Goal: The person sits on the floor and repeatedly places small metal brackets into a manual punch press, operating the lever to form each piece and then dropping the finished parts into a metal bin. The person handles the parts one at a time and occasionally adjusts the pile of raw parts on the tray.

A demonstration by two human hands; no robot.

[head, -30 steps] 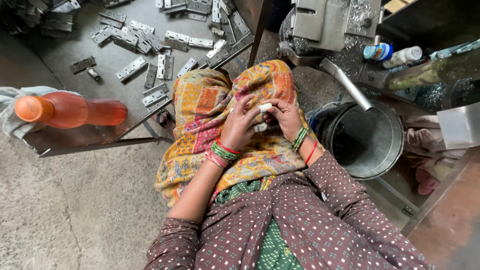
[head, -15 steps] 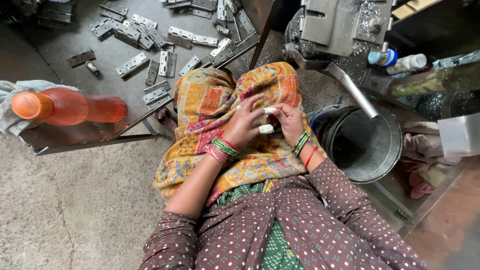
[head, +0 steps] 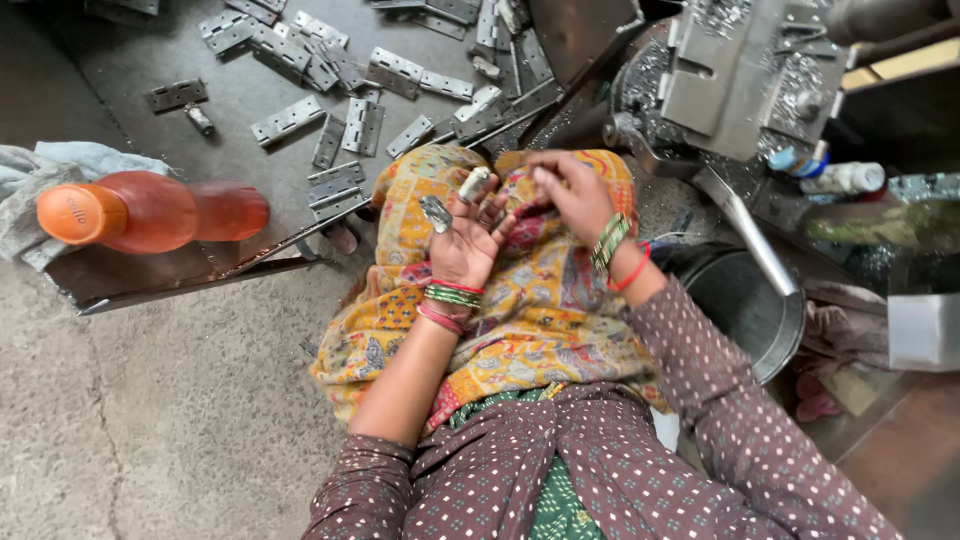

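Note:
My left hand (head: 462, 238) is raised over my knee with its fingers spread. Grey and white wraps cover its thumb and fingertips, and it holds nothing. My right hand (head: 572, 196) lies just to the right of it, with fingers bent down against the yellow and red patterned scarf (head: 520, 320) on my lap. I cannot tell whether it pinches the cloth. Green and red bangles circle both wrists. My sleeves are brown with white dots.
Several flat metal hinges (head: 338, 186) lie scattered on a dark metal sheet (head: 190, 280) ahead. An orange bottle (head: 150, 212) lies on its side at the left, next to a grey rag (head: 60, 165). A metal bucket (head: 750, 310) stands at the right below a grey press machine (head: 740, 70).
My hands were pressed together around a small white piece. Now the left hand has opened with fingers spread, and the right has moved slightly up and away. The view has shifted closer.

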